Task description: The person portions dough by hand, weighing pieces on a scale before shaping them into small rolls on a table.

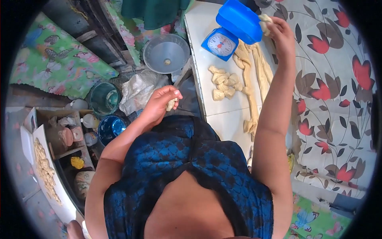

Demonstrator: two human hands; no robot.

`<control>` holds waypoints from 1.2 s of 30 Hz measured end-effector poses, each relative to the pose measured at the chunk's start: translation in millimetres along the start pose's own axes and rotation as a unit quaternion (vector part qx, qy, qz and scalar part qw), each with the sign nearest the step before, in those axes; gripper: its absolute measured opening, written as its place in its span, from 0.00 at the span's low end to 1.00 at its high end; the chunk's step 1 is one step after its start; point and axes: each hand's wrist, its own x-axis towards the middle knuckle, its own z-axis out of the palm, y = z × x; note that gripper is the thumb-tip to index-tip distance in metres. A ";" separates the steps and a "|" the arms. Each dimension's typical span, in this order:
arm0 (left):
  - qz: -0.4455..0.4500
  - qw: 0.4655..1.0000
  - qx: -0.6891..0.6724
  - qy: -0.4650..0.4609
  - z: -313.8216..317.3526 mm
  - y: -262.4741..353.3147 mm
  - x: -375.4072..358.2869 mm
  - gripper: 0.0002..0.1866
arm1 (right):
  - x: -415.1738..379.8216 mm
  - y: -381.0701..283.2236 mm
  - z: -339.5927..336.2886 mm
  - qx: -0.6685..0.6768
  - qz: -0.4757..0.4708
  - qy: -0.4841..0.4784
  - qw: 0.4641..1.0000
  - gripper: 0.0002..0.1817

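My right hand (283, 35) is raised at the upper right, its fingers closed on a pale piece of dough (265, 24) beside the blue tray (238, 22) of a kitchen scale (221, 44). Held near my chest, my left hand (161, 101) grips a smaller dough piece (171, 104). On the white tiled counter lies a pile of cut dough pieces (225, 84). Long dough strips (248, 79) stretch along the counter to the right of that pile.
A grey basin (166, 53) stands left of the counter, above a crumpled plastic sack (139, 89). Green (104, 97) and blue (112, 129) buckets sit lower left. A white board (59, 191) with many dough pieces rests by a shelf. A floral curtain (330, 91) hangs right.
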 end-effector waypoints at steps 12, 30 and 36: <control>0.035 0.999 -0.013 0.031 -6.4 7.3 -7.7 0.09 | 67.4 52.1 38.9 -0.251 -0.040 -0.054 0.966 0.10; 0.027 0.999 0.001 0.019 -3.3 3.5 -5.7 0.09 | 33.2 -1.9 35.9 -0.262 -0.011 0.023 0.965 0.07; 0.030 0.999 0.000 0.032 -0.8 4.9 -8.1 0.09 | 46.6 13.0 35.7 -0.251 -0.037 -0.039 0.966 0.07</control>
